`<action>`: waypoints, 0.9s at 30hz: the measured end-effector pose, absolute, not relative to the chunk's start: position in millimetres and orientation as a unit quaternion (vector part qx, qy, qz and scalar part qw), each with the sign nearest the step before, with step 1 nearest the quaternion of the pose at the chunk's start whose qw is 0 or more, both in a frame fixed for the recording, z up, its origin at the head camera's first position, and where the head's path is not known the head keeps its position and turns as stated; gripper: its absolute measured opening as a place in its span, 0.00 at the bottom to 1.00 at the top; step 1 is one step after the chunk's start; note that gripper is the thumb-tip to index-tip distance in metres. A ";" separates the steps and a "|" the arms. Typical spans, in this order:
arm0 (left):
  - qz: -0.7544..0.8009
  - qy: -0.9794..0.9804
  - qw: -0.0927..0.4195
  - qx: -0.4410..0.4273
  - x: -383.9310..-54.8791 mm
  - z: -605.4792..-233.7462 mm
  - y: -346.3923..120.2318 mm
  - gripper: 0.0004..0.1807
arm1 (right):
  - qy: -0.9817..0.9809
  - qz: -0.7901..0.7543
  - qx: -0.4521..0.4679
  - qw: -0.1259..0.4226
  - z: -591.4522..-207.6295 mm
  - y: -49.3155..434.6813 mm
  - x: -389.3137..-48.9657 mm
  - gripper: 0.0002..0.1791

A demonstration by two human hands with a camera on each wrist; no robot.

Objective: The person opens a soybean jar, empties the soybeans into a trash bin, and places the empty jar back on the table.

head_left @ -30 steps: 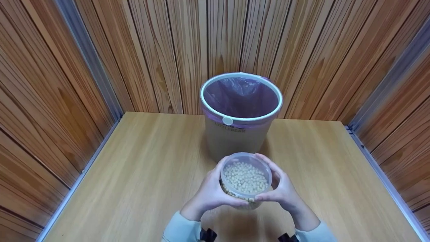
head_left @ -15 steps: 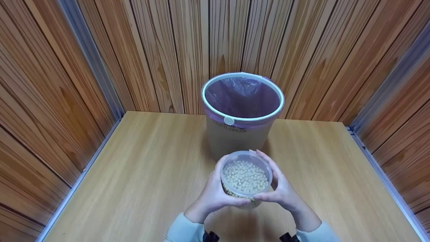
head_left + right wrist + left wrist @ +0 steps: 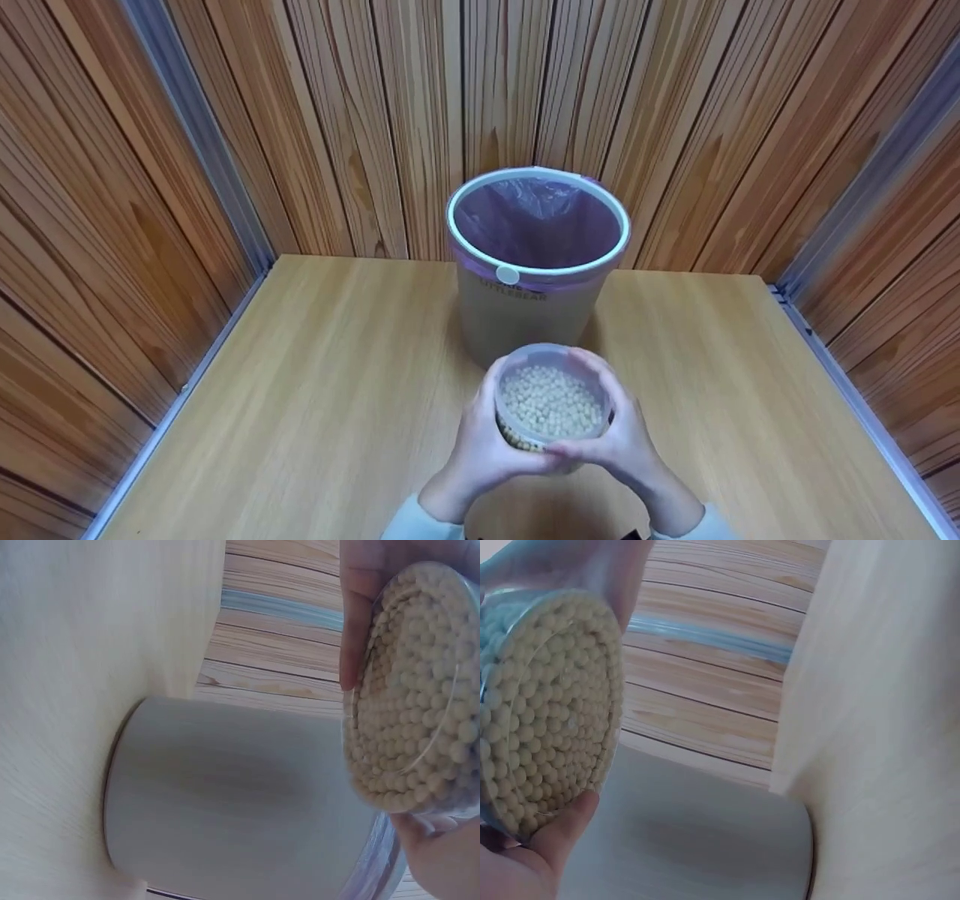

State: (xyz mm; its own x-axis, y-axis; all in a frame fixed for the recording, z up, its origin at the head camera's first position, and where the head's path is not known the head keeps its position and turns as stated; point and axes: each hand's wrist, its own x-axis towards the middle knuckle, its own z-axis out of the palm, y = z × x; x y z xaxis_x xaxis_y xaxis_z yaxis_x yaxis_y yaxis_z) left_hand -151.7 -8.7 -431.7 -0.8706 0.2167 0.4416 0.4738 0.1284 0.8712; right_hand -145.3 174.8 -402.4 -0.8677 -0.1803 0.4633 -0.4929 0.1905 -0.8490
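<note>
A round clear plastic tub of small pale beads is held between both hands, above the table in front of the bin. My left hand grips its left side, thumb along the near side. On the other side my right hand grips it, fingers at the far rim and thumb at the near rim. Both wrist views show the tub's underside, beads packed against the clear bottom. Just beyond stands a grey-beige trash bin, lined with a purple plastic bag under a pale rim ring.
The bin stands on a light wood table near the back wall of wooden planks. Plank walls with metal strips also rise at the left and right. Metal edging runs along the table's sides.
Both hands and the tub have come slightly lower and nearer in the head view, and the thumbs now meet closer at the near side. The grip on the tub stays.
</note>
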 end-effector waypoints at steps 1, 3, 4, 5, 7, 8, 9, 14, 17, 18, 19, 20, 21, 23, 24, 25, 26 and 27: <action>-0.631 -0.733 0.091 -0.238 -150.3 -431.9 -9.7 0.59 | -0.748 0.606 0.240 0.123 -402.9 176.5 -144.8 0.52; -0.662 -0.697 0.059 -0.267 -148.6 -432.4 -11.2 0.58 | -0.711 0.637 0.285 0.092 -402.7 180.6 -145.4 0.51; -0.676 -0.680 0.044 -0.281 -147.7 -432.2 -12.1 0.58 | -0.692 0.652 0.304 0.069 -402.0 182.8 -145.8 0.51; -0.689 -0.663 0.032 -0.291 -146.9 -431.7 -13.0 0.57 | -0.675 0.662 0.321 0.048 -400.6 185.0 -146.6 0.51; -0.710 -0.634 0.010 -0.306 -146.6 -429.6 -14.1 0.57 | -0.650 0.674 0.351 0.011 -396.6 188.9 -149.3 0.51; -0.714 -0.626 0.006 -0.315 -147.2 -428.1 -14.3 0.57 | -0.646 0.671 0.364 0.002 -394.2 190.5 -151.0 0.52; -0.715 -0.624 0.005 -0.316 -147.6 -426.3 -14.7 0.58 | -0.647 0.666 0.371 -0.005 -391.8 191.8 -152.5 0.52; -0.710 -0.627 0.000 -0.321 -150.0 -420.9 -15.1 0.59 | -0.650 0.638 0.412 -0.020 -385.1 197.1 -157.5 0.54; -0.703 -0.635 0.000 -0.319 -150.1 -420.9 -15.1 0.59 | -0.649 0.629 0.426 -0.027 -385.5 199.2 -159.2 0.57; -0.700 -0.640 0.006 -0.317 -150.1 -421.1 -14.6 0.59 | -0.650 0.627 0.429 -0.027 -385.9 199.7 -159.7 0.58; -0.696 -0.646 0.013 -0.313 -150.0 -421.4 -14.0 0.60 | -0.651 0.625 0.429 -0.025 -386.3 200.2 -160.2 0.59; -0.692 -0.652 0.024 -0.309 -149.7 -421.4 -13.2 0.60 | -0.653 0.624 0.428 -0.022 -387.0 200.7 -160.6 0.60; -0.686 -0.659 0.039 -0.305 -149.3 -421.5 -12.3 0.60 | -0.656 0.622 0.427 -0.016 -387.8 200.9 -160.5 0.60; -0.676 -0.671 0.074 -0.295 -148.1 -421.9 -9.5 0.61 | -0.660 0.624 0.417 -0.002 -389.1 200.2 -159.1 0.59; -0.671 -0.677 0.094 -0.288 -147.3 -422.4 -7.8 0.61 | -0.661 0.628 0.410 0.009 -389.9 199.2 -157.6 0.57; -0.665 -0.682 0.116 -0.281 -146.7 -423.4 -5.7 0.62 | -0.659 0.633 0.405 0.020 -390.9 197.5 -155.8 0.56; -0.659 -0.687 0.139 -0.271 -145.7 -424.1 -3.8 0.62 | -0.657 0.640 0.397 0.034 -392.0 195.0 -153.6 0.54; -0.653 -0.692 0.162 -0.260 -144.9 -425.1 -1.8 0.63 | -0.655 0.648 0.384 0.049 -393.2 191.7 -150.6 0.53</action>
State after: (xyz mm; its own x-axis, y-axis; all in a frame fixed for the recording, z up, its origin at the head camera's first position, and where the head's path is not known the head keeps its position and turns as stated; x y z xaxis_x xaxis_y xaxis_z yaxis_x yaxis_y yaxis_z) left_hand -144.9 -1.8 -425.1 -0.8122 0.1492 0.5640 0.5717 0.0112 0.8204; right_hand -150.6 191.7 -393.2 -0.6997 -0.4408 0.5623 -0.5670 -0.1363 -0.8123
